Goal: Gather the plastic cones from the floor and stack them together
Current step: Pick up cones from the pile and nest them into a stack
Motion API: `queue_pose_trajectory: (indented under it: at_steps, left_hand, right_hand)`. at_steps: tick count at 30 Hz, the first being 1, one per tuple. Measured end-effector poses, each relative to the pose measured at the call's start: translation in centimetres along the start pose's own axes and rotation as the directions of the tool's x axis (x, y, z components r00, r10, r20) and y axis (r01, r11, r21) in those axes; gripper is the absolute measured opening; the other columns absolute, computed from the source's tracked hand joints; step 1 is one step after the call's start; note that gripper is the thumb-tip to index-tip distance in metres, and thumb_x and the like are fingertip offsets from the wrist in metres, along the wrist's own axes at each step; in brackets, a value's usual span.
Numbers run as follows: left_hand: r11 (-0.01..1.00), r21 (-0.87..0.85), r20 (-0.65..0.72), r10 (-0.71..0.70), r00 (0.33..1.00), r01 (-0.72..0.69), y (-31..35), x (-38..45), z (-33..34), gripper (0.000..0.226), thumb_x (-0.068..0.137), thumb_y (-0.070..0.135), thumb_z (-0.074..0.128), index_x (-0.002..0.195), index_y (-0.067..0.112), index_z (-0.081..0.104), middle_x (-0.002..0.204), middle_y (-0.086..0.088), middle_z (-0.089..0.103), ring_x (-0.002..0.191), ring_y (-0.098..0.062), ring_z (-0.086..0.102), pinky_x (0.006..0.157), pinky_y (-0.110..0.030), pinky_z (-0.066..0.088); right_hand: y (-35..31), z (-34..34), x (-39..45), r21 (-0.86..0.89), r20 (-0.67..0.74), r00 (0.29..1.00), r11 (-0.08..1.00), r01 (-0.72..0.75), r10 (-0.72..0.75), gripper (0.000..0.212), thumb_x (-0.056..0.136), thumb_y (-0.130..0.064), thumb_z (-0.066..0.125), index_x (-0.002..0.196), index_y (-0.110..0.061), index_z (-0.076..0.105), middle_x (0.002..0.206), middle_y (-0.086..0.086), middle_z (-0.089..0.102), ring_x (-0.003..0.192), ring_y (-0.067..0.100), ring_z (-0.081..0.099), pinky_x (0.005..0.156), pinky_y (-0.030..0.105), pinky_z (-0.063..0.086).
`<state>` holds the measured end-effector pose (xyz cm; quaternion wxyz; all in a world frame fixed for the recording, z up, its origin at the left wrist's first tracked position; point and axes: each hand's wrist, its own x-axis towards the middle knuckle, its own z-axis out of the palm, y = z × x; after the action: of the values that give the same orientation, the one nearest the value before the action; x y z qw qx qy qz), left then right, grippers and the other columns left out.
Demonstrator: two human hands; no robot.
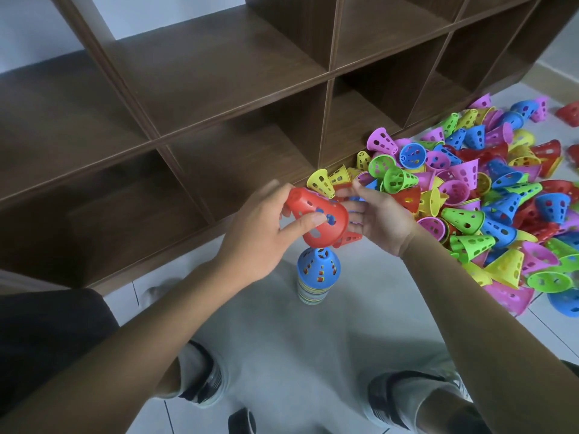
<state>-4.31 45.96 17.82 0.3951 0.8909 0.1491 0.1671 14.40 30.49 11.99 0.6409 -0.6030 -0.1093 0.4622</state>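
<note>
Head view. Left hand [257, 236] grips a red cone [316, 219], thumb across its side and fingers curled behind the narrow end. The cone is tilted, wide mouth down and to the right, held just above the stack [315, 277]. The likely reason is to line the mouth up over the stack's tip before dropping it on.

Right hand [379, 219] has its fingers extended, loosely spread, fingertips at the red cone's rim. It seems to be steadying or passing the cone; I cannot tell whether it holds anything behind it. A second red cone [349, 239] shows just below the first, partly hidden.

The stack stands upright on the tiled floor [282, 324] between the person's feet, with a blue cone [318, 267] on top. Several nested rims show beneath it, too compressed to count.

The loose pile [488, 208] lies right of the stack against the base of the dark shelf unit [219, 104]. It holds dozens of cones in red, blue, green, yellow and pink, overlapping too much for a per-colour count. One stack, one cone in hand. The task looks early, with most cones ungathered.
</note>
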Motion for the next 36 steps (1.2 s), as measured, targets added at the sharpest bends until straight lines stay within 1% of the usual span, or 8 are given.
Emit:
queue_pose_trajectory:
  at_steps: [7,12,15,20,26,29,33,36]
  left_hand:
    - [0.992,0.119,0.061,0.034,0.998,-0.041,-0.3,-0.9,0.4,0.034,0.082,0.069,0.06,0.078,0.036,0.05,0.08,0.016,0.046,0.077,-0.009,0.052,0.067,-0.035,0.049]
    - [0.972,0.224,0.145,0.035,0.989,-0.067,-1.1,-1.7,2.2,0.039,0.077,0.074,0.059,0.081,0.038,0.044,0.082,0.012,0.045,0.08,-0.01,0.048,0.07,-0.039,0.049]
    - [0.956,0.289,0.217,-0.003,0.976,-0.061,-1.3,-2.3,3.1,0.044,0.077,0.071,0.062,0.093,0.031,0.056,0.088,0.012,0.048,0.087,-0.01,0.047,0.074,-0.038,0.05]
    - [0.961,0.273,0.26,-0.037,0.965,-0.037,-1.3,-3.4,3.8,0.044,0.083,0.059,0.071,0.114,0.031,0.057,0.11,0.012,0.057,0.105,-0.01,0.053,0.084,-0.036,0.054]
    - [0.97,0.241,0.261,-0.036,0.965,-0.029,-0.8,-3.0,3.2,0.059,0.079,0.078,0.052,0.118,0.034,0.056,0.099,0.019,0.052,0.091,-0.003,0.05,0.078,-0.03,0.051]
    - [0.98,0.199,0.224,-0.025,0.974,-0.02,-0.6,-2.4,2.3,0.067,0.077,0.083,0.042,0.12,0.033,0.058,0.087,0.022,0.045,0.082,-0.002,0.048,0.073,-0.03,0.048]
    - [0.986,0.165,0.144,0.006,0.989,-0.03,-0.7,-1.6,1.3,0.055,0.082,0.078,0.048,0.115,0.035,0.059,0.09,0.016,0.049,0.082,-0.001,0.051,0.071,-0.033,0.049]
    - [0.985,0.159,0.085,0.046,0.995,-0.059,-0.5,-0.9,0.9,0.043,0.086,0.065,0.061,0.115,0.033,0.061,0.094,0.018,0.049,0.086,0.006,0.05,0.07,-0.024,0.042]
  right_hand:
    - [5.8,-2.7,3.5,-0.239,-0.341,0.932,0.948,-0.21,0.121,0.024,0.102,-0.023,0.051,0.122,-0.017,0.062,0.118,0.003,0.068,0.095,0.025,0.067,0.076,0.034,0.052]
    - [9.6,-3.9,5.3,-0.609,-0.296,0.955,0.77,-0.19,0.002,0.029,0.096,-0.025,0.064,0.124,-0.018,0.067,0.11,0.01,0.064,0.09,0.024,0.06,0.071,0.033,0.051]
    - [11.4,-4.9,6.5,-0.861,-0.266,0.961,0.431,-0.269,0.068,0.058,0.093,-0.047,0.062,0.147,-0.034,0.046,0.152,0.014,0.038,0.134,0.036,0.042,0.108,0.044,0.039]
    - [12.6,-4.9,6.8,-0.919,-0.186,0.979,0.338,-0.204,0.084,0.072,0.095,-0.049,0.059,0.156,-0.029,0.027,0.162,0.007,0.021,0.148,0.033,0.022,0.12,0.043,0.02]
    - [11.3,-5.0,5.9,-0.865,-0.236,0.971,0.461,-0.195,-0.033,0.06,0.092,-0.035,0.067,0.146,-0.017,0.045,0.149,0.015,0.042,0.136,0.036,0.038,0.114,0.046,0.032]
    - [9.6,-4.9,4.9,-0.809,-0.236,0.968,0.57,-0.145,-0.088,0.045,0.094,-0.032,0.066,0.134,-0.013,0.059,0.128,0.013,0.063,0.12,0.03,0.055,0.098,0.039,0.045]
    - [6.5,-4.0,3.3,-0.623,-0.299,0.951,0.771,-0.135,-0.075,0.042,0.096,-0.035,0.064,0.129,-0.009,0.064,0.12,0.012,0.067,0.108,0.028,0.063,0.094,0.044,0.053]
    - [3.7,-2.8,1.3,-0.471,-0.255,0.96,0.882,-0.017,-0.117,0.039,0.097,-0.037,0.062,0.123,-0.008,0.067,0.118,0.009,0.069,0.112,0.023,0.064,0.09,0.041,0.057]
